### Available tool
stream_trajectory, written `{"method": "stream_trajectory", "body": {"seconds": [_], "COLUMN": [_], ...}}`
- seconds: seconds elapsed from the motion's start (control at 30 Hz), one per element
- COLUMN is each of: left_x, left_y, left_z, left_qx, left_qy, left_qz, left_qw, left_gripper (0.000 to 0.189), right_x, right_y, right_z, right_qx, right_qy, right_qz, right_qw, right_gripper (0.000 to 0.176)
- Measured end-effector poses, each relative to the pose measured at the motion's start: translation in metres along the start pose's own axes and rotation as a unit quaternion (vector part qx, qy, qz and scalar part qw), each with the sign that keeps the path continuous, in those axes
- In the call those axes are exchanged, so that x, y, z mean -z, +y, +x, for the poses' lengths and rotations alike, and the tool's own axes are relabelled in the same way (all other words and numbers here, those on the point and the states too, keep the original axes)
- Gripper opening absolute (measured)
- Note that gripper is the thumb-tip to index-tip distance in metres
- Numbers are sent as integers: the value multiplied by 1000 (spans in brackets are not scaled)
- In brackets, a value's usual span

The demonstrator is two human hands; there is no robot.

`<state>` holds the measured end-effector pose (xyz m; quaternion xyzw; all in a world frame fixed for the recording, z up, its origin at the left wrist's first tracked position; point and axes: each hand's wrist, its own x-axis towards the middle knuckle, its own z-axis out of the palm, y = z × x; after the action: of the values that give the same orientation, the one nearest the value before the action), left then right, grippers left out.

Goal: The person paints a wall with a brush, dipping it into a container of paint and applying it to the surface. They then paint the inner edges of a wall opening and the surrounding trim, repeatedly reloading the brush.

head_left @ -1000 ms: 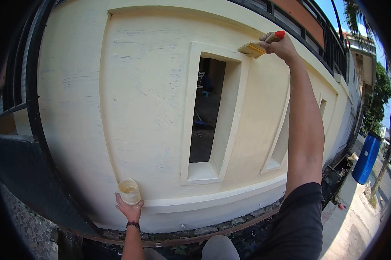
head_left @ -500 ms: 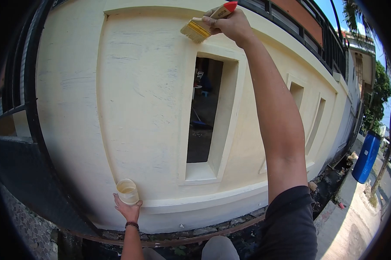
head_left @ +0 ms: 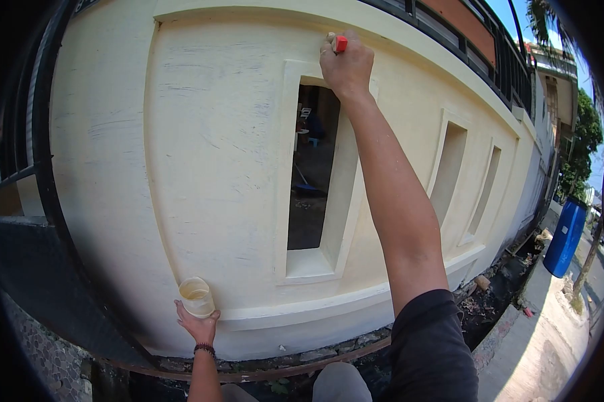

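My right hand is wrapped round a paintbrush high on the cream wall, just above the narrow window opening. The red tip of its handle points back toward me, and my fingers hide the bristles. Low on the left, my left hand grips a clear plastic tub with a little pale paint inside, held close to the wall's bottom ledge. Faint bluish streaks show through the wall's coat left of the window.
A black metal gate borders the wall on the left. Along its foot runs a dark ditch with stones and debris. On the right a blue barrel stands beside the sunlit pavement. Black railings top the wall.
My right hand has turned over and moved left and slightly down with the paintbrush; its bristles, visible before, are now hidden. The left hand and tub stay in place.
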<state>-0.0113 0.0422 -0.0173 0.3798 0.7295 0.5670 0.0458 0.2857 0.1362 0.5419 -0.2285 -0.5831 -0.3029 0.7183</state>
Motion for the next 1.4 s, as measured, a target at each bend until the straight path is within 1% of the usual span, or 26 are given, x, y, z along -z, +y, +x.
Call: {"method": "stream_trajectory", "body": {"seconds": [0.03, 0.07, 0.1, 0.13, 0.2, 0.23, 0.33, 0.37, 0.43, 0.47, 0.53, 0.63, 0.73, 0.77, 0.83, 0.87, 0.93, 1.0, 1.07, 1.1, 1.17, 1.2, 1.23, 1.3, 1.33, 1.4], "left_x": [-2, -4, -3, -1, 2, 3, 1, 0, -1, -2, -4, -2, -2, 0, -1, -2, -1, -1, -2, -1, -1, -1, 0, 1, 1, 2], "left_y": [1, 0, 0, 0, 2, 2, 2, 1, -2, -4, -3, -3, -4, -1, 2, 1, -3, -2, -2, -3, -4, -4, -3, -3, -3, 0], "left_z": [0, 0, -1, -2, -1, -1, -1, 0, 2, 2, 1, 1, 2, 1, 0, 1, 1, 1, 1, 1, 1, 1, 1, 1, 0, 2], "left_qx": [-3, -11, -19, -19, -1, 1, 3, 4, 4, 1, -2, 0, -2, 3, 10, 8, 10, 3, 2, -2, -1, -3, -3, 3, 5, 5], "left_qy": [-3, 18, 40, 39, -3, -2, -3, -3, -3, 1, 5, 2, 5, 1, -1, 1, 3, 2, 3, 2, 2, -2, 0, -8, -7, -10], "left_qz": [2, 10, 17, 18, -3, -5, -6, 0, 6, 6, 6, 8, 24, 16, 6, 7, 10, 15, 15, 20, 17, 14, 14, 13, 14, 21], "left_qw": [1000, 1000, 999, 999, 1000, 1000, 1000, 1000, 1000, 1000, 1000, 1000, 1000, 1000, 1000, 1000, 1000, 1000, 1000, 1000, 1000, 1000, 1000, 1000, 1000, 1000], "left_gripper": [118, 122, 126, 126, 118, 118, 118, 118, 118, 118, 117, 117, 118, 119, 119, 119, 119, 118, 118, 117, 117, 117, 117, 117, 117, 118], "right_x": [0, 9, 16, 22, 41, 53, 92, 100, 107, 102, 79, 34, -13, -19, -25, -20, -8, -3, 9, 13, 18, 15, 13, 10, 13, 23], "right_y": [-10, -15, -18, -20, 14, 33, 95, 109, 118, 122, 94, 26, -25, -38, -57, -60, -50, -13, 5, 2, -4, -8, -5, 2, 7, 7], "right_z": [4, 8, 13, 16, 19, 17, 18, 20, 19, 17, 9, 3, -1, -2, 0, 3, 7, 4, 7, 10, 14, 14, 13, 13, 16, 25], "right_qx": [-25, -28, -97, -162, -177, -212, -243, -235, -130, -130, -17, 10, 54, 54, 11, 12, -137, -188, -176, -175, -117, -112, -112, -153, -155, -118], "right_qy": [-18, -18, -37, -55, -74, -63, 18, 52, 80, 80, 46, -23, -14, -14, -55, -55, -90, -76, -57, -59, -42, -49, -49, -100, -102, -73], "right_qz": [73, 70, 197, 320, 324, 327, 216, 181, -44, -45, -105, -76, -21, -23, 140, 141, 336, 350, 296, 299, 313, 338, 339, 318, 319, 246], "right_qw": [997, 997, 975, 932, 927, 919, 945, 954, 987, 987, 993, 997, 998, 998, 989, 988, 928, 914, 937, 936, 942, 933, 933, 930, 929, 959], "right_gripper": [18, 18, 19, 20, 23, 26, 23, 25, 20, 20, 15, 13, 21, 21, 16, 16, 19, 20, 17, 17, 28, 18, 18, 21, 21, 23]}}
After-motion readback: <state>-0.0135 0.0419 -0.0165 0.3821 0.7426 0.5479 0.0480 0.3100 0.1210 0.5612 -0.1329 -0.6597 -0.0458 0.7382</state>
